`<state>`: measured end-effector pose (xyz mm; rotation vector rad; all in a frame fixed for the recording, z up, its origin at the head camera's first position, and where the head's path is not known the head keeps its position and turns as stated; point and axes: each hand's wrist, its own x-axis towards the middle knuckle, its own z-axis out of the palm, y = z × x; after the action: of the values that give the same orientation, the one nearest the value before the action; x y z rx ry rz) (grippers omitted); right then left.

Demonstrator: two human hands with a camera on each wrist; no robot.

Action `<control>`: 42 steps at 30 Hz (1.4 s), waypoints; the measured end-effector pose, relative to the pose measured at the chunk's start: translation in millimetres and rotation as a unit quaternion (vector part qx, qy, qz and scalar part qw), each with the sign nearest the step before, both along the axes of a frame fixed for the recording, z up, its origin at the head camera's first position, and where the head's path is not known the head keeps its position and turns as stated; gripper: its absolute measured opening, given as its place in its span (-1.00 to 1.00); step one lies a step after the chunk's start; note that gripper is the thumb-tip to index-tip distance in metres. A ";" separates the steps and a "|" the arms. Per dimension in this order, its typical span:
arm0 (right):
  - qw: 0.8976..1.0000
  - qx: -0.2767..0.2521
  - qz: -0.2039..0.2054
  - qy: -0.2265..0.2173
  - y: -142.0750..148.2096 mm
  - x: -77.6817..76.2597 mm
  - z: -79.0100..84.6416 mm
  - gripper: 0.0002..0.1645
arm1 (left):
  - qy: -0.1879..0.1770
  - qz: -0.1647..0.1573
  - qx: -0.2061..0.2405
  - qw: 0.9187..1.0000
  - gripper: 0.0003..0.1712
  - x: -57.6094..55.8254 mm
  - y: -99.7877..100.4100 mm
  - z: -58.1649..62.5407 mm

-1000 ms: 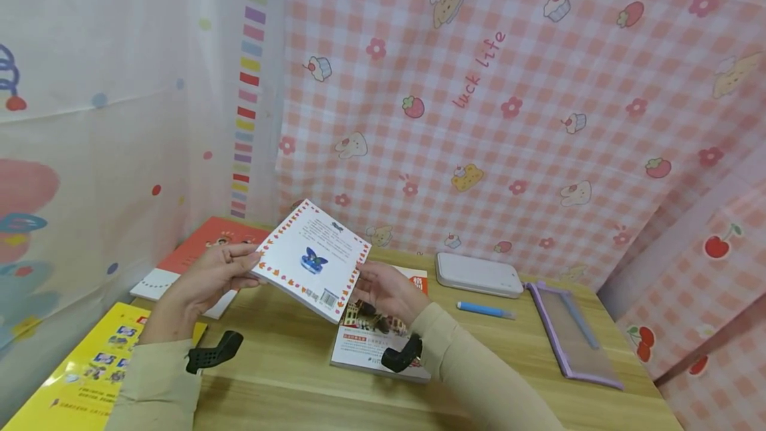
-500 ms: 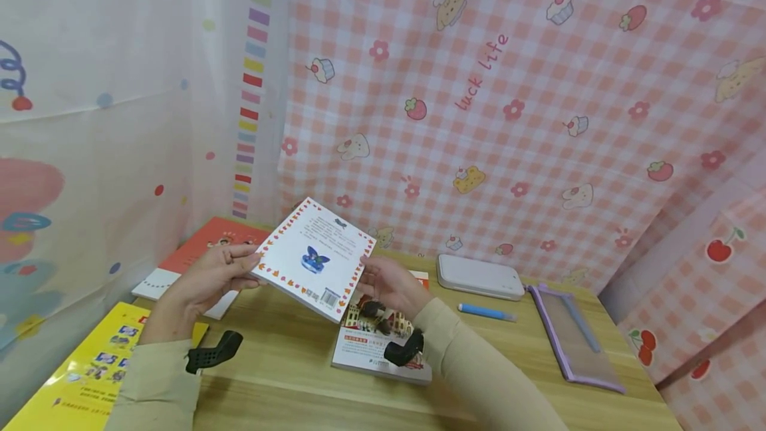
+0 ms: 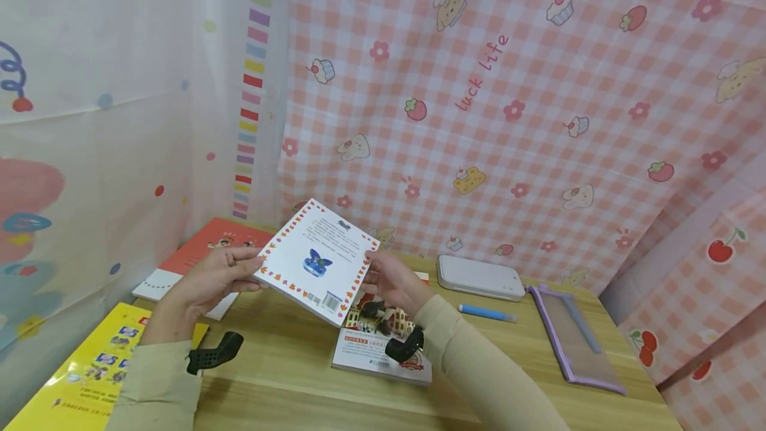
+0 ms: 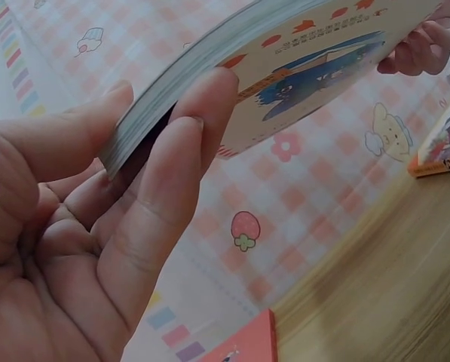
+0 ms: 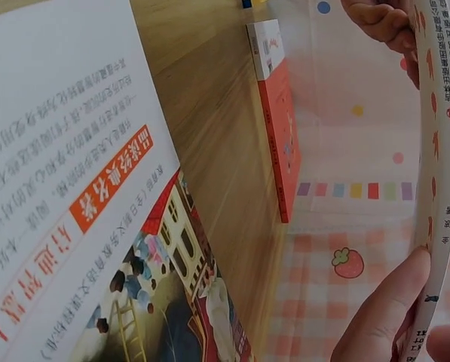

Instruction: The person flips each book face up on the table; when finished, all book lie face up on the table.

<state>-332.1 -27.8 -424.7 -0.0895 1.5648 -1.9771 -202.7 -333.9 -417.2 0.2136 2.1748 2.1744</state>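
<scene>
A white paperback book (image 3: 320, 248) with an orange leaf border and a blue butterfly picture is held tilted above the table. My left hand (image 3: 209, 279) pinches its left edge; in the left wrist view the thumb lies on one side of the page block (image 4: 172, 79) and the fingers on the other. At the opposite edge, my right hand (image 3: 399, 283) grips the book by its spine (image 5: 442, 151), seen in the right wrist view. Below the right hand lies another book (image 3: 380, 351) with a picture of buildings, partly covered by the hand and the held book.
A red and white book (image 3: 206, 245) lies at the back left, with a glossy yellow book (image 3: 90, 358) nearer the front. Toward the right are a white pencil case (image 3: 479, 277), a blue marker (image 3: 486, 312) and a purple-edged zip pouch (image 3: 574, 338). Patterned curtains (image 3: 479, 85) hang behind the wooden table (image 3: 287, 384).
The held book has shifted slightly to the right, and my right hand has moved a little up along its edge. Both hands keep their hold; the other things stay put.
</scene>
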 end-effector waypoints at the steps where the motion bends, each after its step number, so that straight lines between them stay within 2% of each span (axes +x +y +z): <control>1: 1.000 0.002 0.001 0.001 0.1 -0.3 -0.1 -0.78 | -0.001 -0.001 0.000 1.000 -0.39 -0.1 0.1 0.1; 8: 0.999 0.021 -0.023 0.017 1.9 -4.0 0.1 -0.70 | 0.001 -0.007 -0.003 1.000 -0.39 1.2 1.1 3.1; 15: 0.998 0.016 -0.055 0.024 5.7 -8.9 2.2 -0.63 | 0.000 -0.020 0.005 1.000 -0.38 0.8 2.6 3.8; 24: 0.997 0.037 -0.062 0.041 6.1 -12.5 4.3 -0.60 | -0.005 -0.032 -0.001 0.999 -0.39 1.8 0.8 3.8; 36: 0.995 0.026 -0.091 0.041 11.2 -13.2 3.7 -0.63 | -0.008 -0.049 -0.007 0.999 -0.37 1.3 -0.7 1.9; 42: 0.995 0.018 -0.083 0.052 10.3 -13.3 9.5 -0.66 | -0.011 -0.048 -0.016 0.999 -0.35 3.4 -4.9 1.2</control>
<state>-345.4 -17.4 -415.2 -0.0498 1.7227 -2.1006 -199.3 -338.8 -416.1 0.2863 2.1383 2.0809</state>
